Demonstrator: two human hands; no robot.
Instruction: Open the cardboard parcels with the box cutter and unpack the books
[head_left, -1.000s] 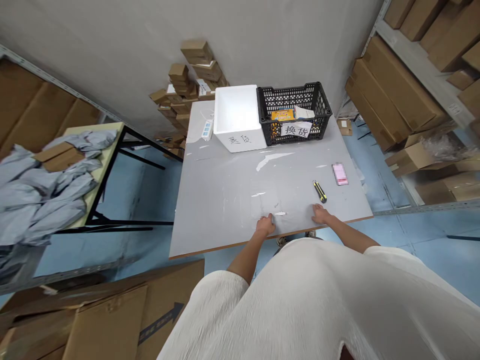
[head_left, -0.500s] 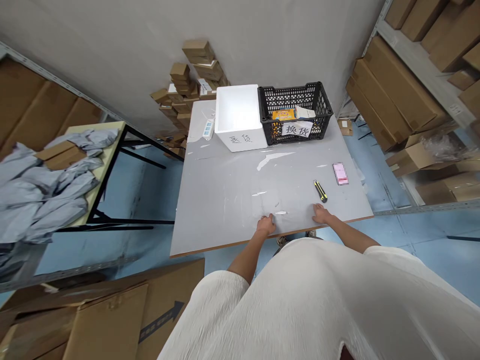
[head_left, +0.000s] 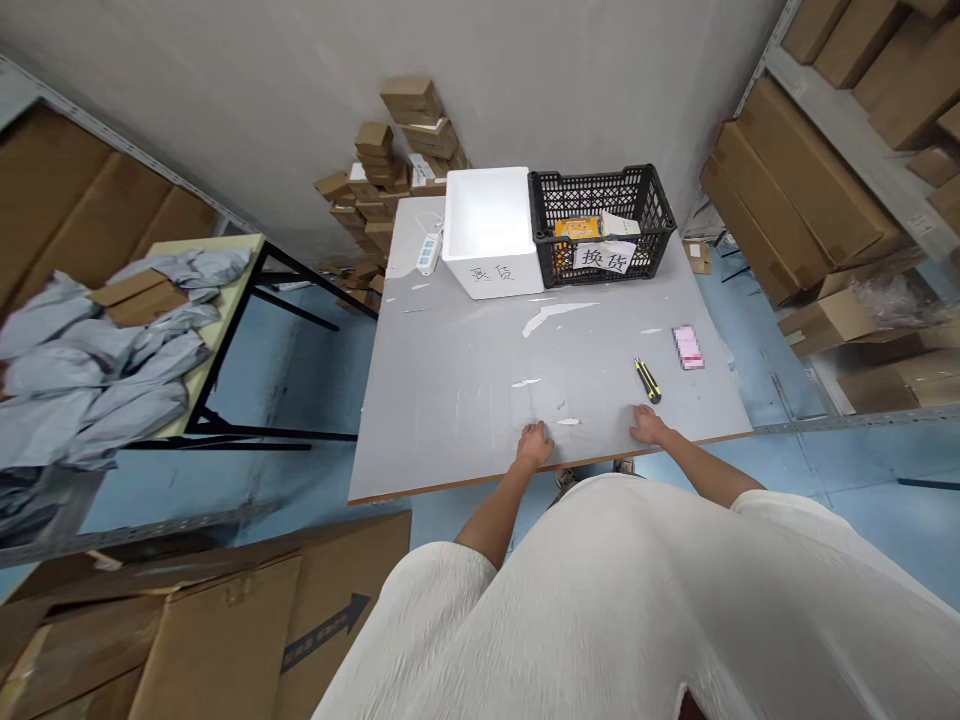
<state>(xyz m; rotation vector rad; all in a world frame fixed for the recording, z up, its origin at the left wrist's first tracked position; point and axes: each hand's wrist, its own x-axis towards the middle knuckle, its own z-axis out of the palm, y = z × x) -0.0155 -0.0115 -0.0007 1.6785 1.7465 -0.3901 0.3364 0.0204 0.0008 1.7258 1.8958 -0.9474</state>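
My left hand (head_left: 534,443) rests on the grey table (head_left: 442,390) near its front edge, fingers loosely bent and a little apart, with nothing in them. To its right, my right hand (head_left: 647,425) also lies on the tabletop by the edge, its fingers loosely extended and holding nothing. A black and yellow utility knife (head_left: 647,381) lies just beyond my right hand, apart from it. Further right is a phone with a pink, pixelated screen (head_left: 688,347). Between my hands, a torn white patch (head_left: 569,422) shows on the table surface.
At the table's back stand a white foam box (head_left: 495,275) and a black plastic crate (head_left: 660,240) holding small packages. A power strip (head_left: 429,254) lies beside the box. Grey parcels (head_left: 67,370) cover a side table. Cartons (head_left: 810,190) fill the right shelving; a large carton (head_left: 225,630) stands lower left.
The camera view has turned slightly left, so the table and its objects appear shifted right. Both hands stay at the table's front edge, with nothing picked up or moved.
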